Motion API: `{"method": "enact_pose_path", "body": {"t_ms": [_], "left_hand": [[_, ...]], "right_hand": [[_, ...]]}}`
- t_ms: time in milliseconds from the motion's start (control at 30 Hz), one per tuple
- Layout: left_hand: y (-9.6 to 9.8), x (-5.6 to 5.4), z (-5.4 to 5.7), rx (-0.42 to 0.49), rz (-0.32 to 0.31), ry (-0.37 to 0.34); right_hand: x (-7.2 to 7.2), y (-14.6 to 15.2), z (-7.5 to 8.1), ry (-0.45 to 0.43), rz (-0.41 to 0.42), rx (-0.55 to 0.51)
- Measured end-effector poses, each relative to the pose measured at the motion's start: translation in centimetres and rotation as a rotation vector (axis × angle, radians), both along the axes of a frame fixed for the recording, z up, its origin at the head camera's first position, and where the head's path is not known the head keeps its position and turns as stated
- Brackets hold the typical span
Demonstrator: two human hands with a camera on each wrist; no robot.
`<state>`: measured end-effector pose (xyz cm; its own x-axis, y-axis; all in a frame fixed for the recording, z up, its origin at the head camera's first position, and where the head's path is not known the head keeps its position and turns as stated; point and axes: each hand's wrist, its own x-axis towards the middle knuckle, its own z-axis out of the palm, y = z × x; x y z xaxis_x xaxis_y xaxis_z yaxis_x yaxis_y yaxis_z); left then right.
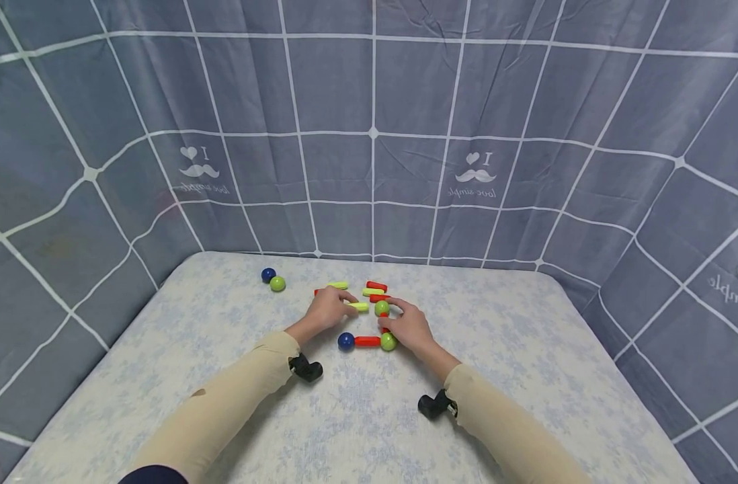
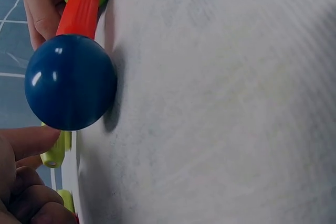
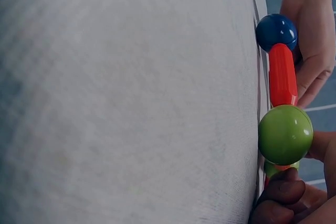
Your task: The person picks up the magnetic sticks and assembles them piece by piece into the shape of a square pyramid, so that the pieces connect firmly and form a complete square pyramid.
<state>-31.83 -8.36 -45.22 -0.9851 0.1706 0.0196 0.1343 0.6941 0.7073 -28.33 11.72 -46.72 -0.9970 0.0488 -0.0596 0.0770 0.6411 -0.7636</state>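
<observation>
The yellow rod [image 1: 360, 307] sticks out to the right from the left hand [image 1: 329, 309], its long axis running side to side, its bare end pointing at the far green ball [image 1: 382, 308] with a small gap between. The left hand is the nearer one: its thumb and fingers pinch the rod narrowly and hide its other end; whether it rests on the table [image 1: 296, 417] or is raised slightly cannot be told. Across the gap, the right hand [image 1: 411, 327] holds the far ball, index finger at its far side and thumb across the side red rod [image 1: 385, 330], which runs from that ball toward the person to the near green ball [image 1: 388, 341]. From there the front red rod [image 1: 367, 341] runs left to the blue ball [image 1: 346, 341], roughly parallel to the yellow rod, so the gap and that shared direction are what matter most for bringing end to ball. The yellow rod looks slim, straight and bright yellow-green, much like the loose yellow rod [image 1: 373, 292] lying beyond between two red rods.
</observation>
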Motion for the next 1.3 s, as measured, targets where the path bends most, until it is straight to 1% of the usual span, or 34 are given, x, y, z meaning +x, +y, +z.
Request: {"method": "enact_pose_path", "body": {"t_ms": [233,400,533,733,867,967,1067,1300], "left_hand": [[0.5,-0.2,0.2,-0.039,-0.038,0.033],[0.9,-0.2,-0.1,-0.050,-0.061,0.029],[1.0,-0.1,-0.2,-0.032,-0.062,0.019],[0.9,0.0,-0.1,-0.006,-0.061,-0.003],[0.5,0.1,-0.1,0.007,-0.048,-0.006],[-0.1,0.1,-0.2,0.031,-0.036,-0.004],[-0.9,0.0,-0.4,0.072,-0.022,0.003],[-2.6,0.0,-0.7,0.158,0.038,0.021]], "right_hand": [[0.1,0.1,0.1,0.013,0.014,-0.026],[0.1,0.2,0.0,0.005,0.031,-0.038],[0.1,0.2,-0.1,0.001,0.032,-0.045],[0.1,0.3,-0.2,0.015,0.031,-0.043],[0.0,0.3,-0.1,0.016,0.031,-0.046],[0.0,0.3,-0.1,0.009,0.029,-0.043],[-0.1,0.3,-0.1,0.003,0.028,-0.048],[-0.2,0.3,-0.3,-0.005,0.025,-0.054]]}}
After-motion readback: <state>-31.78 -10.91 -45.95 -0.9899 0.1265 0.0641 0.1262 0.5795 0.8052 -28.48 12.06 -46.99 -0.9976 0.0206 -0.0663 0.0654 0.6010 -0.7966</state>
